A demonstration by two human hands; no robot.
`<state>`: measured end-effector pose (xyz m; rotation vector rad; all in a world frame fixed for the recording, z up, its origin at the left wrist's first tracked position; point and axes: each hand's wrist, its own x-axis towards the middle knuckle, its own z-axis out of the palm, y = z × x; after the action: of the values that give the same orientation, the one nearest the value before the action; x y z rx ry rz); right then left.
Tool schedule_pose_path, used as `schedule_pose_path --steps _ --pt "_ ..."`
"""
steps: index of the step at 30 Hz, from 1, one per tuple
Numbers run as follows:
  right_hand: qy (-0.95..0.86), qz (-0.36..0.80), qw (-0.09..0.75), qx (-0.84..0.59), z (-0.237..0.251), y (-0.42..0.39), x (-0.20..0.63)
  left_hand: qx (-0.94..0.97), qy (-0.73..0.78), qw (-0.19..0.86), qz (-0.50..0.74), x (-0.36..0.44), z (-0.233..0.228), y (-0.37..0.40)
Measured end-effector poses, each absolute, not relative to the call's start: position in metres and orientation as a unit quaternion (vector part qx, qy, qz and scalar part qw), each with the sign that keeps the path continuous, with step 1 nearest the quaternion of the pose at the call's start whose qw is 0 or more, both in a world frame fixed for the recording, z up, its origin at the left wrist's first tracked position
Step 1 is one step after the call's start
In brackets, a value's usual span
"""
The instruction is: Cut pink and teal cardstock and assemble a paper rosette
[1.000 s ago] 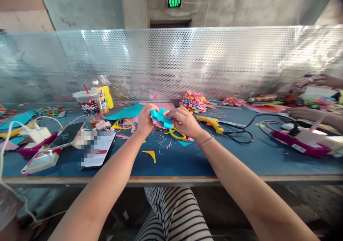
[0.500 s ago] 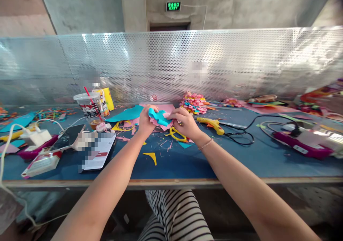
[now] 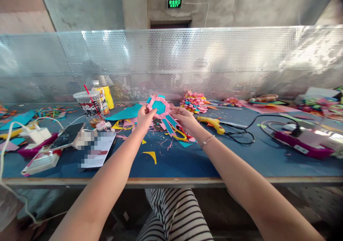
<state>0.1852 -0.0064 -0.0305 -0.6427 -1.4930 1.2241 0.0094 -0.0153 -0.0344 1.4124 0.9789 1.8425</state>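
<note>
Between my hands is a paper rosette [image 3: 159,108] with a blue centre, a pink looped rim and two blue-and-pink tails hanging toward the lower right. My left hand [image 3: 145,118] pinches its left edge, thumb on the front. The fingers of my right hand [image 3: 185,119] close on its right edge, above the tails. Beneath them, yellow-handled scissors [image 3: 180,136] lie among pink paper scraps, partly covered by the tails. A large blue paper sheet [image 3: 125,113] rests behind my left hand. Just past my right hand is a yellow glue gun [image 3: 213,124].
A pile of pink paper pieces [image 3: 194,102] stands against the perforated metal screen [image 3: 160,62]. At left are a plastic cup [image 3: 89,107], a tablet [image 3: 100,151], a phone [image 3: 68,136] and a power strip [image 3: 37,146]. Cables and another purple strip [image 3: 300,146] lie right.
The rosette has turned from an edge-on, bunched blue side to its face, showing the pink rim and tails. Both hands still hold it, my left wrist slightly lower.
</note>
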Motion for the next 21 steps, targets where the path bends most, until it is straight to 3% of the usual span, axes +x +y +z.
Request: schedule_pose_path --steps 5,9,21 --pt "-0.602 0.565 0.468 -0.316 -0.032 -0.011 0.185 0.536 0.389 0.296 0.688 0.006 -0.036 -0.011" --pt "-0.644 0.537 0.431 -0.333 -0.038 -0.008 0.184 0.548 0.400 0.294 0.673 0.002 -0.039 -0.006" --pt "-0.681 0.493 0.443 -0.311 -0.032 -0.012 0.185 0.574 0.410 0.256 0.661 -0.001 -0.032 -0.011"
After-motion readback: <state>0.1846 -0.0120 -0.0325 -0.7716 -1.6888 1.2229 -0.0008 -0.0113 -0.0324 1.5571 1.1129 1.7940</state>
